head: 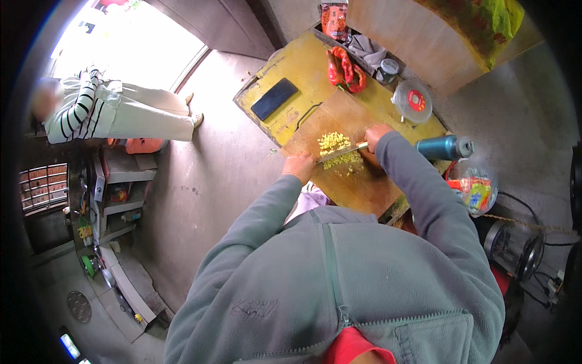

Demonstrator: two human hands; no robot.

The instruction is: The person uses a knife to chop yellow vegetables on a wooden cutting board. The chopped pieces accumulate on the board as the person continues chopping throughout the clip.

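Observation:
A wooden cutting board [369, 184] lies across the near part of a yellow table. Chopped pale yellow pieces [334, 142] form a heap on it, and a kitchen knife [341, 153] crosses the heap. My right hand [378, 135] is closed around the knife's handle. At the board's left side, my left hand [300, 164] is by the tip end of the blade; whether its fingers press on the blade is not clear. Beyond the board lie several red peppers [346, 70], and a black smartphone [274, 98] is to their left.
On the yellow table [298, 59] are a lidded plastic tub [413, 102], a small jar [388, 69] and a blue bottle [439, 148], right of the board. A person [109, 107] in a striped top stands at the left near the bright doorway. Cables hang at the right.

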